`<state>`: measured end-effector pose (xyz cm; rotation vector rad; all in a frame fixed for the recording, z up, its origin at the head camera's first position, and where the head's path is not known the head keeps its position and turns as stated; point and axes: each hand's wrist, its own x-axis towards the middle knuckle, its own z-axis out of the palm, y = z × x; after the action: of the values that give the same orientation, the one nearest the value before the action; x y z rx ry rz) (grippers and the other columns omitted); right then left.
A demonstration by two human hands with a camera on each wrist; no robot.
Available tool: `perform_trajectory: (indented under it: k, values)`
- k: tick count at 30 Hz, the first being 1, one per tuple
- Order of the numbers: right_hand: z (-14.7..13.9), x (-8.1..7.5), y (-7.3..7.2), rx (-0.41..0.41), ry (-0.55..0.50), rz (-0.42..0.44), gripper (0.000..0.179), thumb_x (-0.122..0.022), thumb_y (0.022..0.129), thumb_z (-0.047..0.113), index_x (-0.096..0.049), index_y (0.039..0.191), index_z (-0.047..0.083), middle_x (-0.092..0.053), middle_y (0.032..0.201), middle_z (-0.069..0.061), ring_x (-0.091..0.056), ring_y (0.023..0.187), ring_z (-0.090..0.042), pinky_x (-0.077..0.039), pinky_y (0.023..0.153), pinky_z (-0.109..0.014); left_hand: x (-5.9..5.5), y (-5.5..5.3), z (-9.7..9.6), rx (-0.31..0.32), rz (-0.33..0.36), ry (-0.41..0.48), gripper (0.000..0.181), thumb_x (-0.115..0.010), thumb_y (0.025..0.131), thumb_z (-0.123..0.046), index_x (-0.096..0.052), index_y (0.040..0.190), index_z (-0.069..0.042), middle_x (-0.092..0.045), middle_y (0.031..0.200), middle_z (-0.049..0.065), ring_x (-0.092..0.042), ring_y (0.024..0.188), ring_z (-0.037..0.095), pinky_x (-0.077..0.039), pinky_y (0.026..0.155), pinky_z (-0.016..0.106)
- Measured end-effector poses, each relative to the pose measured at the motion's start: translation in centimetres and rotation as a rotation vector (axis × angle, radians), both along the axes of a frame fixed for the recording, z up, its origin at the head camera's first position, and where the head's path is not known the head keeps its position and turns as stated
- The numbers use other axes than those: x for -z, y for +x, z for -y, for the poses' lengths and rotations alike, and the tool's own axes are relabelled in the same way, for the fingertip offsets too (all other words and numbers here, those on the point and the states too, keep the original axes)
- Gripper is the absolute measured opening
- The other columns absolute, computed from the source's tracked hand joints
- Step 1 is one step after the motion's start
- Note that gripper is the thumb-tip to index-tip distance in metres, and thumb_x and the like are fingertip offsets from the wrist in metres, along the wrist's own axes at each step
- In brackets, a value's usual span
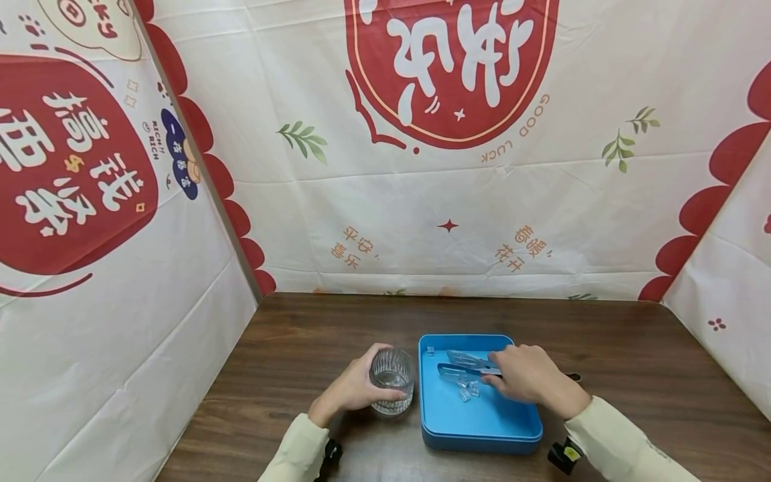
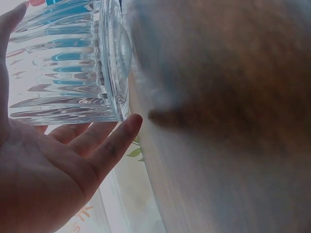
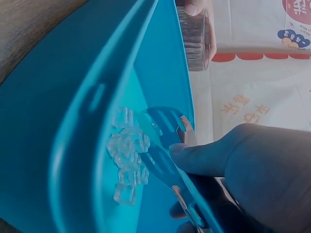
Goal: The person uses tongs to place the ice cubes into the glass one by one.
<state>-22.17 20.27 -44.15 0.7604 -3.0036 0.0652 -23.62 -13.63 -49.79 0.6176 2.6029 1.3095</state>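
Observation:
My left hand [image 1: 355, 385] grips a clear ribbed glass [image 1: 391, 388] from its left side, thumb and fingers around the wall. In the left wrist view the glass [image 2: 63, 73] lies along the palm, with one fingertip by its base. A pair of tongs [image 1: 464, 369] is held by my right hand [image 1: 533, 375] inside the blue tray. Their slotted blue heads [image 3: 160, 165] are spread apart in the right wrist view, beside a pile of clear ice-like cubes [image 3: 126, 145]. One more small cube [image 1: 430, 350] sits in the tray's far left corner.
The square blue tray [image 1: 482, 443] stands on a dark wooden table [image 1: 313, 341], close to the right of the glass. Its raised walls surround the cubes. Printed white cloth [image 1: 421, 221] hangs behind the table and along both sides. A black device [image 1: 565, 456] is by the right sleeve.

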Motion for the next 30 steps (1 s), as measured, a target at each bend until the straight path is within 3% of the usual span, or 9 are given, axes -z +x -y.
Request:
perform_trajectory:
  k: [6,16,21,30]
  values:
    - [0.17,-0.16,-0.27,0.011,0.023,-0.023,0.044,-0.071,0.087,0.048,-0.071,0.103,0.007,-0.066,0.075,-0.004,-0.06,0.06,-0.017,-0.047,0.048,-0.031,0.2,-0.04,-0.01,0.004,-0.006,0.002,0.083,-0.087,0.073,-0.046,-0.042,0.139,-0.026,-0.063,0.118,0.005,-0.062,0.103,0.02,-0.053,0.083,0.037]
    - [0.3,-0.07,-0.29,0.007,0.006,-0.029,0.031,-0.072,0.087,0.045,-0.067,0.084,0.015,-0.053,0.062,0.003,-0.046,0.053,-0.011,-0.039,0.045,-0.026,0.09,0.03,0.01,0.003,-0.003,0.008,0.084,-0.087,0.072,-0.046,-0.041,0.139,-0.024,-0.063,0.117,0.004,-0.063,0.102,0.019,-0.053,0.083,0.037]
    - [0.5,-0.08,-0.49,0.013,0.015,-0.023,0.031,-0.071,0.088,0.044,-0.069,0.087,0.014,-0.055,0.064,0.002,-0.049,0.053,-0.012,-0.041,0.046,-0.027,0.14,0.05,0.03,0.0,-0.001,0.007,0.084,-0.086,0.073,-0.046,-0.041,0.139,-0.025,-0.063,0.118,0.004,-0.062,0.103,0.019,-0.052,0.084,0.038]
    - [0.15,-0.14,-0.75,0.043,0.008,-0.008,0.029,-0.073,0.087,0.042,-0.066,0.082,0.015,-0.048,0.059,0.005,-0.044,0.05,-0.011,-0.034,0.044,-0.027,0.01,0.05,0.01,-0.001,0.004,0.014,0.084,-0.087,0.073,-0.045,-0.041,0.139,-0.024,-0.062,0.118,0.003,-0.062,0.103,0.018,-0.052,0.084,0.037]
